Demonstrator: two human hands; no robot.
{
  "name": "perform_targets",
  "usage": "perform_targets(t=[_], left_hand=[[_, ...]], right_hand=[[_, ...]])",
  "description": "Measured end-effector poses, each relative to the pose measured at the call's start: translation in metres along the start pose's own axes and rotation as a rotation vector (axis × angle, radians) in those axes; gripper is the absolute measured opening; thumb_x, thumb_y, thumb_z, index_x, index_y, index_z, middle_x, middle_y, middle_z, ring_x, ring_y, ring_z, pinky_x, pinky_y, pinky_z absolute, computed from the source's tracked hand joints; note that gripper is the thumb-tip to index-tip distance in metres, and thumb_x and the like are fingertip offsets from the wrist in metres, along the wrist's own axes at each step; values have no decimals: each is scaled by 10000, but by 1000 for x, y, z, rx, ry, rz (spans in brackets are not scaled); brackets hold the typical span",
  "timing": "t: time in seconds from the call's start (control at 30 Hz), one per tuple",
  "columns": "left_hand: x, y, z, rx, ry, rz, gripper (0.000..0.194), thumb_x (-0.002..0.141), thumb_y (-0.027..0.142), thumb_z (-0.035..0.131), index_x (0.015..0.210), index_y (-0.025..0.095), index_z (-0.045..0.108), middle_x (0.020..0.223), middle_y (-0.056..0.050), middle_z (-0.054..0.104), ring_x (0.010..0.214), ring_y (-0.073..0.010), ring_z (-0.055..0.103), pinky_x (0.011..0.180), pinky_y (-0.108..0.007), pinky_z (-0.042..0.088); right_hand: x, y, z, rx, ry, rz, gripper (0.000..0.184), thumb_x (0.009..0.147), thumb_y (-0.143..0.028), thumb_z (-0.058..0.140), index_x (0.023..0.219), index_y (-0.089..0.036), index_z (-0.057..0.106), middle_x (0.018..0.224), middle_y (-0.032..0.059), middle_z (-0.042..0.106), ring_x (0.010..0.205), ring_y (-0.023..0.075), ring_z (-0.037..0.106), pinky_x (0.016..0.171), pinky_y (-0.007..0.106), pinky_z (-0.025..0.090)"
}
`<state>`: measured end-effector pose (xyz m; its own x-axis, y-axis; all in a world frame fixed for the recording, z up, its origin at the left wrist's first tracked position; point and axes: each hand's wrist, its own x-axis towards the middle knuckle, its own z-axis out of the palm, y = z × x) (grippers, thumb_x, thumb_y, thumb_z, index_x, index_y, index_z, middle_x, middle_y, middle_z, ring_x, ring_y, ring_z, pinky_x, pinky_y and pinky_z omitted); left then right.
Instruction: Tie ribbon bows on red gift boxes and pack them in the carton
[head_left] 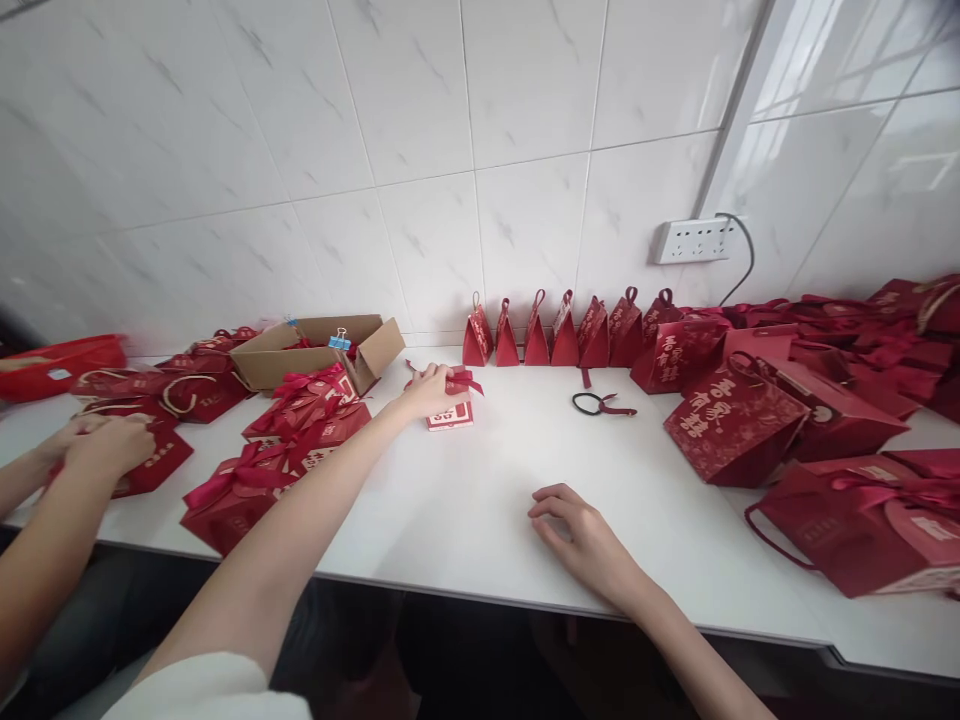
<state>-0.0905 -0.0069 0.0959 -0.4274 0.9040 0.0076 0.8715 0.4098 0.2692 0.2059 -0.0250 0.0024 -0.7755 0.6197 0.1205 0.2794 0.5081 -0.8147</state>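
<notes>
My left hand [429, 394] reaches forward across the table, its fingers closed over the top of a small red-and-white box [451, 415]. A dark red ribbon [469, 380] sticks out beside these fingers. Nearer the table's front edge, my right hand [581, 540] rests on the white tabletop [480, 500] with loosely bent fingers, thumb apart, and nothing in it. Red gift boxes with bows [240, 490] lie beside my left forearm. A dark hair tie [592, 403] and a short piece of ribbon [586, 378] lie beyond my right hand.
Several small triangular red boxes [536, 340] stand along the tiled wall. Larger red gift boxes [735, 420] crowd the right side. At left are an open cardboard box [274, 365], a red basin [75, 365] and another person's hands [109, 445] on a red box. A power strip [694, 242] hangs above.
</notes>
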Motion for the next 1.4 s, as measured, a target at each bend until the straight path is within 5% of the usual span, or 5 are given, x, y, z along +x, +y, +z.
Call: perform_targets(t=[0.17, 0.37, 0.6, 0.93, 1.4], left_hand=[[-14, 18, 26, -762, 60, 333, 411, 713, 516, 599, 967, 193, 590, 1145, -63, 586, 1118, -237, 515, 978, -326, 385], [-12, 25, 82, -1160, 290, 93, 450, 832, 548, 323, 1031, 189, 507, 1228, -115, 516, 1150, -261, 498, 778, -327, 471], [-29, 34, 99, -1275, 55, 241, 406, 753, 516, 526, 914, 151, 601, 880, -55, 637, 825, -201, 579, 746, -302, 447], [-45, 37, 81, -1346, 139, 425, 336, 789, 465, 559, 928, 163, 607, 873, -48, 633, 801, -191, 580, 736, -286, 444], [-44, 48, 99, -1209, 329, 299, 546, 692, 367, 735, 1153, 240, 470, 1156, -74, 552, 1058, -224, 553, 856, -314, 480]], right_hand=[[28, 6, -12, 133, 113, 69, 515, 810, -502, 544, 1222, -205, 459, 1289, 137, 455, 1135, 263, 532, 890, 421, 496], [92, 12, -43, 102, 13, -35, 1177, 549, -428, 808, 1438, -197, 73, 1480, 193, 182, 1381, 307, 228, 1098, 476, 281], [108, 30, -50, 304, -245, -150, 1086, 605, -297, 789, 1434, -269, 88, 1387, 126, 379, 1180, 268, 500, 961, 440, 449], [97, 24, -38, -26, 62, -512, 958, 703, -233, 731, 1447, -333, 136, 1438, 107, 310, 1327, 286, 346, 1057, 468, 373], [104, 35, -33, 446, 392, -145, 406, 810, -284, 561, 1213, -264, 525, 1310, 48, 525, 1280, 237, 436, 1049, 425, 407]])
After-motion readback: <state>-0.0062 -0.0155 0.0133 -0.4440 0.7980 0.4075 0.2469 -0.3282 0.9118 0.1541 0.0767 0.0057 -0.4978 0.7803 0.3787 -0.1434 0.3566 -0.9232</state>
